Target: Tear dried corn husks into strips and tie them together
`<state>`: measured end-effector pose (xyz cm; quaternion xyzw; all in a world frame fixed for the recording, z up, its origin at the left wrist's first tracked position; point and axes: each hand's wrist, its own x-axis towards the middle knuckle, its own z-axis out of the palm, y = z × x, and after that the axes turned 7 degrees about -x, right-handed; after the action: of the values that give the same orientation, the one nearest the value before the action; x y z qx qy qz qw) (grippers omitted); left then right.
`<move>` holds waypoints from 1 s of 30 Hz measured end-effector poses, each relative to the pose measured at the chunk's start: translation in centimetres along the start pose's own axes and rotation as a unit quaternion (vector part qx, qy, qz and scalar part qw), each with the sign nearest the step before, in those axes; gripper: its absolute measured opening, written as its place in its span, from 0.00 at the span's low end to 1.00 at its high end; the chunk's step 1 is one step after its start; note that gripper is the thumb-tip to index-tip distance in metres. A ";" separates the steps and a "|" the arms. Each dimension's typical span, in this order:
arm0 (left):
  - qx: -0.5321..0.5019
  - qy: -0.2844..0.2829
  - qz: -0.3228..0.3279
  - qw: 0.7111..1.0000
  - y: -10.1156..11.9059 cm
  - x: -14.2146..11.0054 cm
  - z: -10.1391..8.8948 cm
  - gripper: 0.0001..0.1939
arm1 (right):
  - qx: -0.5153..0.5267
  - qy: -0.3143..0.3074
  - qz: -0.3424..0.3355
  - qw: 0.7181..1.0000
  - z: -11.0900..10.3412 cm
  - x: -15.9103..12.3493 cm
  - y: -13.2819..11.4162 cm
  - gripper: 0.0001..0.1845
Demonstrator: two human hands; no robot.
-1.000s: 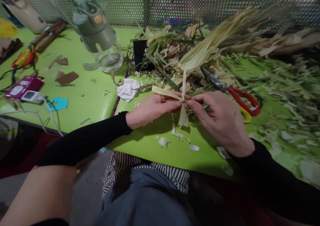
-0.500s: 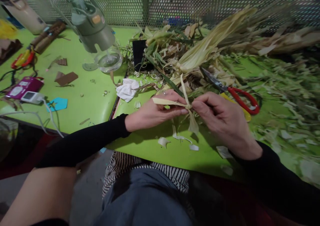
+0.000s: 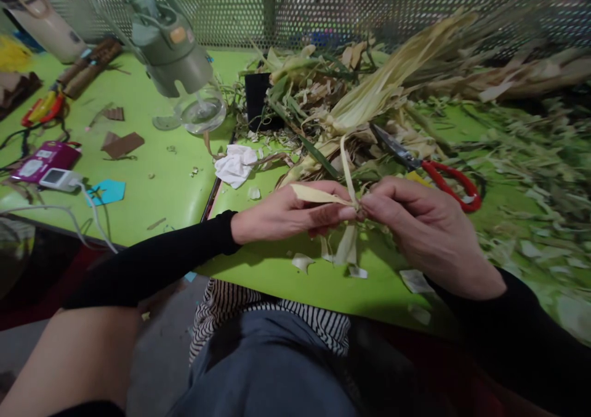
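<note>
Husk: pale-yellow papery strips (image 3: 318,194), frame centre; likely light, pliant, tearable.
Crossing (image 3: 358,209): pinched in fingertips of left hand (image 3: 290,214) and right hand (image 3: 429,232); best held there.

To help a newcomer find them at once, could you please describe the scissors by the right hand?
On the green table, look for the pile of dried husks. By its near right side, just beyond the right hand, lie the scissors. Their metal blades point into the husks, unlike the red-and-yellow-handled tool at far left.
</note>
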<state>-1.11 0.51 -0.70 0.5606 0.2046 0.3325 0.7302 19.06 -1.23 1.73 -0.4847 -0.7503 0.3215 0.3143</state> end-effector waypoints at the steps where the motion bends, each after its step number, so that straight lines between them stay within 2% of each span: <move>1: 0.004 -0.002 0.002 1.000 0.0 -0.1 0.1 0.23 | 0.007 -0.003 0.000 1.000 0.0 0.0 0.0 0.27; 7: 0.002 -0.015 0.004 1.000 0.4 -0.3 0.5 0.23 | 0.058 -0.016 0.001 0.998 -0.3 -0.4 0.2 0.25; 11: -0.011 -0.042 -0.005 0.999 0.3 -0.6 0.4 0.21 | 0.042 -0.041 0.008 0.998 -0.5 -0.1 0.2 0.25; 15: 0.025 -0.076 -0.023 0.997 -0.1 -0.7 -0.1 0.19 | 0.029 -0.026 -0.017 0.999 -0.2 0.5 0.3 0.17; 18: 0.075 -0.072 -0.031 0.994 -0.1 -0.5 -0.2 0.22 | 0.059 0.007 -0.009 0.998 0.2 0.6 0.3 0.14; 20: 0.118 -0.064 -0.017 0.991 -0.2 -0.4 -0.2 0.21 | 0.091 0.024 0.026 0.995 0.5 0.5 0.3 0.16; 23: 0.167 -0.063 0.027 0.984 -0.4 -0.5 0.0 0.18 | 0.093 0.018 0.056 0.994 0.8 0.2 0.1 0.18; 27: 0.210 -0.059 0.085 0.972 -0.7 -0.7 0.1 0.11 | 0.060 0.011 0.046 0.997 0.9 0.1 -0.3 0.19; 30: 0.244 -0.066 0.100 0.962 -0.6 -0.7 0.1 0.08 | 0.055 0.007 0.040 0.998 1.1 0.1 -0.2 0.21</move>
<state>-1.38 -0.15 -1.32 0.7603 0.1742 0.3057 0.5460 18.04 -1.36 1.24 -0.4985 -0.7093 0.3710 0.3329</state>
